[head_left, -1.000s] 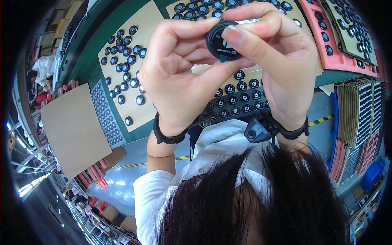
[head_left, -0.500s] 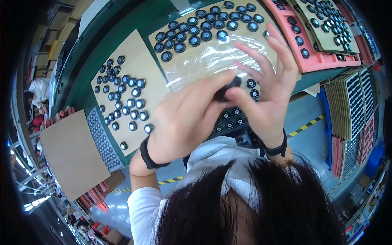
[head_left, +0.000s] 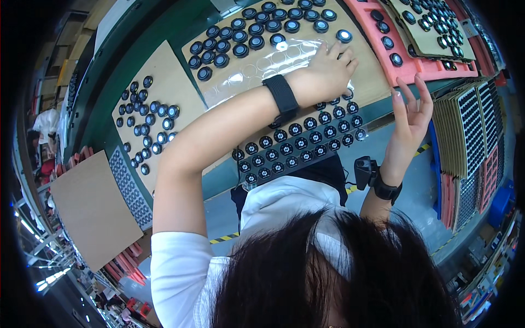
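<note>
My left hand (head_left: 328,74) reaches across to the right, over the cardboard sheet (head_left: 372,74). Its fingers curl down around a small black round part, of which only a dark edge shows between them. Beneath that wrist lies a clear plastic sheet (head_left: 249,76) with empty round outlines. Its near portion carries rows of black discs (head_left: 301,143) with white marks. Off to the right, my right hand (head_left: 411,123) hangs in the air beyond the sheet, fingers spread and holding nothing. Just past the left fingertips sits a black round part (head_left: 343,36) with a shiny centre.
Many similar round parts (head_left: 256,42) stand on the far cardboard; more sit on a left cardboard (head_left: 156,60). A pink foam tray (head_left: 407,71) lies at the far right with parts and a loaded board. Stacked trays (head_left: 467,126) stand right, a brown board (head_left: 93,210) left.
My left hand has gone from beside the right hand out to the far right of the cardboard with the part. The right hand has drawn back rightward, uncovering the black discs.
</note>
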The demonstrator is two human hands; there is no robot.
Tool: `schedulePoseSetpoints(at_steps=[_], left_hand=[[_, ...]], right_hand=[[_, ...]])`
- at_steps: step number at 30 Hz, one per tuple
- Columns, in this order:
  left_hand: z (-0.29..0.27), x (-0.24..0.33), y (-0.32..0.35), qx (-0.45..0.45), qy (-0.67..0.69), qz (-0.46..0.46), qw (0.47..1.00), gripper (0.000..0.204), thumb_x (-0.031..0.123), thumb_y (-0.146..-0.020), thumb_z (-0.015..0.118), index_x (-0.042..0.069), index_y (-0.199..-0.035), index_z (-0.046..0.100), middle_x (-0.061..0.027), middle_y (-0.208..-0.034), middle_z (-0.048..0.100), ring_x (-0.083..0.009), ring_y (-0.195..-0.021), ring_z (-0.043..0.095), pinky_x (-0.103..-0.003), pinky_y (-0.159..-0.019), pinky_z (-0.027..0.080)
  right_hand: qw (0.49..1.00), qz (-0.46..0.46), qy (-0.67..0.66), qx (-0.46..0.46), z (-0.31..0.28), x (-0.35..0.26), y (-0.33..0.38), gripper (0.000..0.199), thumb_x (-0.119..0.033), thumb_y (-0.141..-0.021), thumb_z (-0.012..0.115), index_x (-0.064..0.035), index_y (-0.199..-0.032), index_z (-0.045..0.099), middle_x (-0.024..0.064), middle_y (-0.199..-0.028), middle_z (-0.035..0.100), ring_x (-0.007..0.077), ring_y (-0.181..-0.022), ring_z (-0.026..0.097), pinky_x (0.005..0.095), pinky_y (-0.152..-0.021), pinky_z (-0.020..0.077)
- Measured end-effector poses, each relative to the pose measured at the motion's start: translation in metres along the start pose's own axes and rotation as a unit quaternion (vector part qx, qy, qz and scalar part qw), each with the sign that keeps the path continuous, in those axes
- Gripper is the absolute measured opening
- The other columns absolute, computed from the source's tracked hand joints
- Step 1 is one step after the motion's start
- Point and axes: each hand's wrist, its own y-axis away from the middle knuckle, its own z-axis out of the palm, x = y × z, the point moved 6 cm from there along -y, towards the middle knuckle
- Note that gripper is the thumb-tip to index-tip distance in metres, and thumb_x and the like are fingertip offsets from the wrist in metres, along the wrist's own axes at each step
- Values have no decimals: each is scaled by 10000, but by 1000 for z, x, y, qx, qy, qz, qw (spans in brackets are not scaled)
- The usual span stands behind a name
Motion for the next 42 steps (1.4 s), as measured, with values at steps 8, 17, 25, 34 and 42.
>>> schedulePoseSetpoints(at_steps=[8, 17, 25, 34, 42], left_hand=[[-18, 10, -7, -105, 98, -50, 988, 331, 284, -783, 610, -4, -938, 555, -173, -978, 523, -319, -956, 527, -401, -795, 447], [-29, -23, 21, -90, 77, -97, 988, 308, 233, -787, 594, 77, -1053, 592, -150, -1023, 556, -309, -945, 550, -388, -806, 450], [-18, -35, 61, -218, 74, -138, 963, 600, 266, -755, 643, 408, -1288, 408, -157, -1067, 512, -319, -843, 587, -374, -733, 471], [-18, -36, 60, -206, 73, -143, 965, 607, 264, -732, 668, 426, -1265, 429, -155, -1053, 520, -308, -877, 585, -374, -729, 470], [-12, -47, 65, -218, 113, -139, 959, 642, 269, -719, 682, 387, -1291, 413, -166, -1102, 492, -315, -953, 550, -372, -789, 441]], right_hand=[[994, -20, 93, -59, -12, 32, -16, 200, -48, -823, 601, 15, -1012, 582, 83, -1079, 577, 155, -945, 562, 268, -840, 437], [924, -59, 219, -309, 32, 49, -22, 115, -65, -747, 646, 4, -839, 644, 80, -828, 613, 193, -814, 582, 282, -744, 447], [848, -176, 285, -410, 55, 72, -24, 93, -130, -685, 685, -69, -743, 645, 22, -791, 588, 220, -826, 531, 331, -772, 378], [798, -164, 359, -455, 67, 71, -26, 126, -179, -669, 701, -104, -735, 624, 2, -781, 571, 199, -844, 512, 345, -838, 319], [850, -26, 46, -524, 57, 45, -18, 245, -60, -659, 713, -57, -878, 603, 38, -882, 582, 171, -988, 503, 312, -914, 336]])
